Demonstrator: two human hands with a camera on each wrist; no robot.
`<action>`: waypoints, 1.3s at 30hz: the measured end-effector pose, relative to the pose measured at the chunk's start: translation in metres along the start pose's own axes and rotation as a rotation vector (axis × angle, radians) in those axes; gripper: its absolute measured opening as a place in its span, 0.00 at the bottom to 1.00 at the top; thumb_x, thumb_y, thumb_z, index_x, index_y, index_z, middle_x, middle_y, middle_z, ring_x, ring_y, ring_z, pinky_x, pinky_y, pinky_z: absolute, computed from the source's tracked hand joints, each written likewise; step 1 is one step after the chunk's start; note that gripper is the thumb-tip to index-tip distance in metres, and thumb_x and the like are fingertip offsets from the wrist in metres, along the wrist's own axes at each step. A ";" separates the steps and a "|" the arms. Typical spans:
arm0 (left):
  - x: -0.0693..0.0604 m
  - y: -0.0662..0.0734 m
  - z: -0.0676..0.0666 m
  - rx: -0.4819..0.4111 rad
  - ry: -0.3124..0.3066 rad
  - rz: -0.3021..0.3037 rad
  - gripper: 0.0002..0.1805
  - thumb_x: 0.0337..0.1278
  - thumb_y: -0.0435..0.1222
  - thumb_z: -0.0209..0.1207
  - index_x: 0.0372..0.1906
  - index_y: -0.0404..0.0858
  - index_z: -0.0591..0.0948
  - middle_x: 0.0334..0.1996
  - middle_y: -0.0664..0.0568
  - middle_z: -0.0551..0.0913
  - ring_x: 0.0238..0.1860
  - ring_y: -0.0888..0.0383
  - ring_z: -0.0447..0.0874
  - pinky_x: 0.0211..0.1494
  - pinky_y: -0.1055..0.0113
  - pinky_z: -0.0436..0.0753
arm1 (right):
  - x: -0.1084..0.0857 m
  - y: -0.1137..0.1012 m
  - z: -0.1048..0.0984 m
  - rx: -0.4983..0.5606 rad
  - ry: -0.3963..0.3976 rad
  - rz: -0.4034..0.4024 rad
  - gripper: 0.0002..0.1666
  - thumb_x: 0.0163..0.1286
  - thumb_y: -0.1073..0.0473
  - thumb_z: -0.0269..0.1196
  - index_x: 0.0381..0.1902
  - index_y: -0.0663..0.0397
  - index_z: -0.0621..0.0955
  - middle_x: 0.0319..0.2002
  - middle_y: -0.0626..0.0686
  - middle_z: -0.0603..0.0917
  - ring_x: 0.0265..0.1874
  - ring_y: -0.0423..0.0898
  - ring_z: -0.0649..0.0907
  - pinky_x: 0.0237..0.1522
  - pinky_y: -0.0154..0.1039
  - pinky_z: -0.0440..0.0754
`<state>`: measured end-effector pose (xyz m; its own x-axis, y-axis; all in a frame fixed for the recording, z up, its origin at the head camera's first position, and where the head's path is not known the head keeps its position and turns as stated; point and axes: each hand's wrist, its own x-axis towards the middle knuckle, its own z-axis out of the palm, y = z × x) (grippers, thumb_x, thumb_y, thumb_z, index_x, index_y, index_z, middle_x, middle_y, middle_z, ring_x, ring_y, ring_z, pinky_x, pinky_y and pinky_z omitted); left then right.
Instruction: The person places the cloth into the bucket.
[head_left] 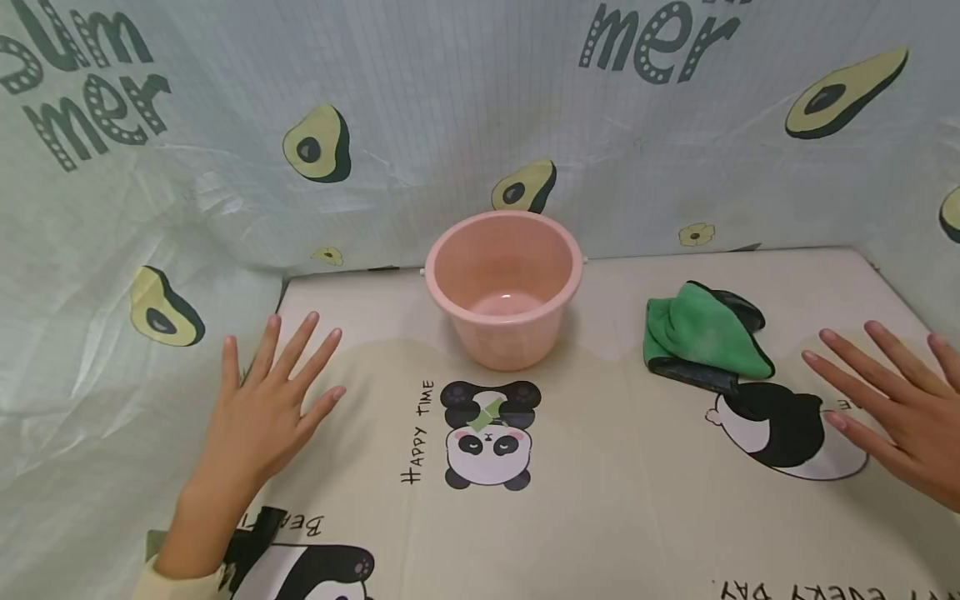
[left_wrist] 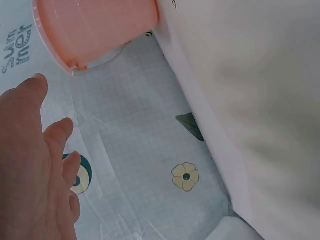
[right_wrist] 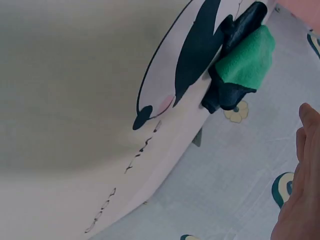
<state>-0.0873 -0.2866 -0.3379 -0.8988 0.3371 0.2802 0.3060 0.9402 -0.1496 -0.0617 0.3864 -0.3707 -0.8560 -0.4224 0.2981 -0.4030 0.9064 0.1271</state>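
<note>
A pink bucket (head_left: 504,333) stands upright at the back middle of the table. To its right lies a crumpled green cloth (head_left: 701,333) with black edging, also in the right wrist view (right_wrist: 247,62). My left hand (head_left: 262,417) is spread with straight fingers, left of and nearer than the bucket, holding nothing. My right hand (head_left: 907,417) has its fingers spread at the right edge, to the right of the cloth and apart from it. Part of the pink bucket (left_wrist: 100,30) shows at the top of the left wrist view.
The table (head_left: 585,500) has a cream cover printed with pandas and lettering. Behind it and at both sides hangs a pale sheet (head_left: 420,108) with avocado prints. A small green and dark strip (head_left: 487,414) shows on the front panda print.
</note>
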 end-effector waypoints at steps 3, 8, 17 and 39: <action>0.004 0.003 0.001 -0.018 -0.027 0.012 0.40 0.73 0.60 0.48 0.83 0.59 0.48 0.83 0.56 0.43 0.82 0.43 0.36 0.79 0.34 0.29 | -0.001 -0.003 0.002 -0.022 -0.056 0.025 0.52 0.70 0.26 0.52 0.82 0.25 0.42 0.83 0.42 0.36 0.81 0.52 0.35 0.77 0.63 0.25; 0.014 0.010 0.013 -0.147 -0.025 0.056 0.38 0.76 0.61 0.42 0.83 0.57 0.48 0.83 0.53 0.42 0.82 0.41 0.35 0.80 0.36 0.32 | 0.000 -0.008 0.005 -0.022 -0.100 0.043 0.53 0.70 0.31 0.57 0.82 0.26 0.42 0.82 0.40 0.34 0.80 0.50 0.32 0.77 0.61 0.23; 0.043 0.024 0.026 -0.582 -0.029 0.106 0.34 0.80 0.54 0.42 0.83 0.51 0.52 0.83 0.53 0.44 0.82 0.42 0.34 0.81 0.37 0.38 | 0.005 -0.013 0.014 0.035 -0.072 -0.004 0.51 0.72 0.35 0.58 0.83 0.30 0.46 0.83 0.41 0.37 0.81 0.50 0.35 0.78 0.60 0.24; 0.117 0.056 0.026 -1.103 0.061 0.051 0.37 0.72 0.44 0.59 0.80 0.49 0.59 0.82 0.56 0.51 0.81 0.57 0.47 0.79 0.40 0.60 | 0.040 -0.025 0.020 0.139 -0.058 -0.053 0.47 0.75 0.42 0.59 0.83 0.37 0.51 0.82 0.41 0.42 0.81 0.47 0.38 0.80 0.56 0.27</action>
<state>-0.1837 -0.1956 -0.3381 -0.8694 0.3504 0.3484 0.4815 0.4423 0.7566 -0.0917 0.3464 -0.3807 -0.8482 -0.4729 0.2384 -0.4853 0.8743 0.0079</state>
